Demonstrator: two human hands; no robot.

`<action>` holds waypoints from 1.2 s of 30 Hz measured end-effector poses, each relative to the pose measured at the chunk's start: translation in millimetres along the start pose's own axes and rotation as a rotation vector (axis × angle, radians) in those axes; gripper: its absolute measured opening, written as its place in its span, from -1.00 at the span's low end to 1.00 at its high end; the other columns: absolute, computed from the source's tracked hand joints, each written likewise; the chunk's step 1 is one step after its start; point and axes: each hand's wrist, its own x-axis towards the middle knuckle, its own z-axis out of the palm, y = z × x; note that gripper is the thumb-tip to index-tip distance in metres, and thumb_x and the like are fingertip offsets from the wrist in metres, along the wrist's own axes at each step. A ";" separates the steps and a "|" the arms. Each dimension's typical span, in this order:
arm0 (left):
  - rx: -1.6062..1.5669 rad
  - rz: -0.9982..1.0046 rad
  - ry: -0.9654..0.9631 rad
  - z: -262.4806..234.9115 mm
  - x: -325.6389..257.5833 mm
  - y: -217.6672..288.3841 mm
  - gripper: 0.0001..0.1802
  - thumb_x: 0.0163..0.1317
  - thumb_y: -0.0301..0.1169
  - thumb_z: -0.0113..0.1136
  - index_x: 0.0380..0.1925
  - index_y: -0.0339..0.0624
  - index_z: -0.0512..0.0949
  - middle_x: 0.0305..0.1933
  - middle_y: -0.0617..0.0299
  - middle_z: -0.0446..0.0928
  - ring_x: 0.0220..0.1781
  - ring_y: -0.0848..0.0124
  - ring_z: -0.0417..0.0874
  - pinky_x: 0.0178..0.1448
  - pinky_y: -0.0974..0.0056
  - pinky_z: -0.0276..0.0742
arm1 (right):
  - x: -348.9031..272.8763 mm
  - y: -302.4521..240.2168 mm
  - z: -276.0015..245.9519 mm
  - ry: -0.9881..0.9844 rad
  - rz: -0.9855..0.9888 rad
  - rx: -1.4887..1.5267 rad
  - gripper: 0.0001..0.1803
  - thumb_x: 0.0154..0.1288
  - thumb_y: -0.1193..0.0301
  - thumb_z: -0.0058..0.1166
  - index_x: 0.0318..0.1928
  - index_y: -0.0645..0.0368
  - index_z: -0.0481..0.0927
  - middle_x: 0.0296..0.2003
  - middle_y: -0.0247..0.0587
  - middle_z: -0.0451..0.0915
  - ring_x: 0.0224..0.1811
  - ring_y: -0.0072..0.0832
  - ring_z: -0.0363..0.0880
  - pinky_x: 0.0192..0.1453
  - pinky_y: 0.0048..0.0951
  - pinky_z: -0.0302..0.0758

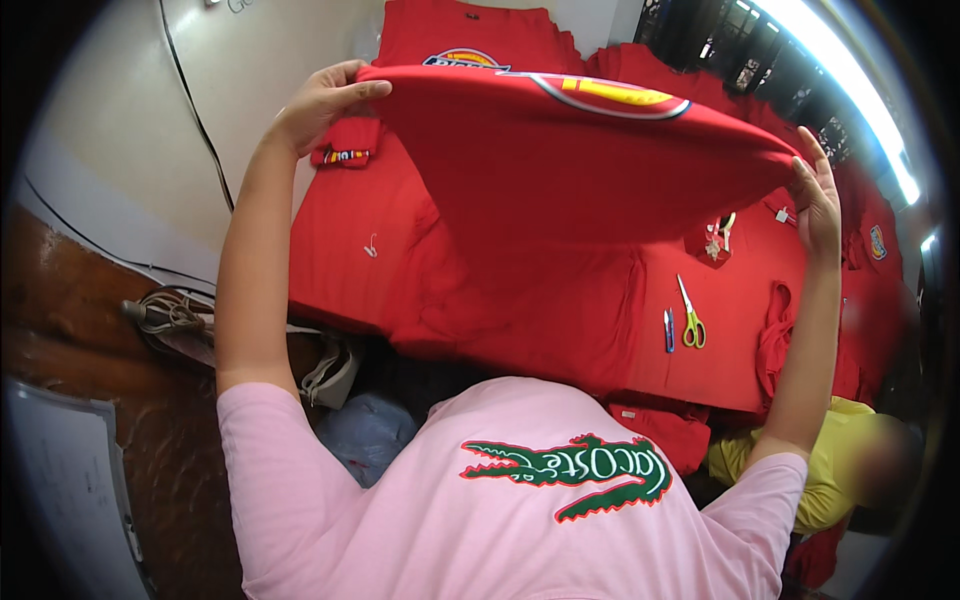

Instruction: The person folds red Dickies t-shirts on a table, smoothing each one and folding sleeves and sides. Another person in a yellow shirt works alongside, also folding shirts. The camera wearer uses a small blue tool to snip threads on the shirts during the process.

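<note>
A red garment (600, 170), which looks like a T-shirt, hangs stretched between my two raised hands, with its upper edge pulled taut. A yellow, white and dark print runs along that edge. My left hand (325, 105) pinches the upper left corner between thumb and fingers. At the right corner, my right hand (820, 200) grips the cloth with the thumb, some fingers pointing up. Below the garment's right part, yellow-handled scissors (692, 318) and a small blue tool (669, 330) lie on the red-covered table (560, 345).
A folded red garment (346, 143) lies at the table's left, with more red shirts (470, 25) at the back. A small white tag (371, 245) rests on the cover. Cords (170, 310) gather beside the table. A person in yellow (830, 470) is at the right.
</note>
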 end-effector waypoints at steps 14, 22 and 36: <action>-0.074 0.205 -0.045 -3.5 -26.2 50.7 -0.62 0.45 -0.44 0.30 0.24 -0.17 0.58 -0.25 0.39 0.73 -0.23 0.62 0.78 -0.06 0.41 0.81 | -11.5 -67.2 26.9 0.324 -0.068 -0.119 -0.57 0.54 0.57 0.10 0.37 0.26 0.54 0.23 -0.23 0.64 0.20 -0.58 0.64 0.33 -0.48 0.57; -0.452 0.154 -0.044 -11.7 14.6 -4.5 -0.65 0.46 -0.52 0.22 0.21 -0.26 0.55 -0.08 0.29 0.72 -0.17 0.53 0.77 -0.11 0.39 0.75 | 18.2 28.1 -22.3 0.200 0.131 -0.045 -0.53 0.51 0.54 0.18 0.38 0.25 0.52 0.17 -0.31 0.65 0.05 -0.61 0.64 0.16 -0.59 0.56; -0.637 -0.549 0.471 86.0 -88.2 -357.6 -0.58 0.58 -0.28 0.11 0.29 -0.27 0.42 0.21 -0.05 0.64 0.23 0.18 0.72 0.26 0.11 0.67 | -177.0 320.5 74.6 0.257 0.794 -0.127 -0.50 0.55 0.39 0.12 0.42 0.17 0.42 0.16 -0.21 0.68 0.03 -0.48 0.70 0.08 -0.42 0.59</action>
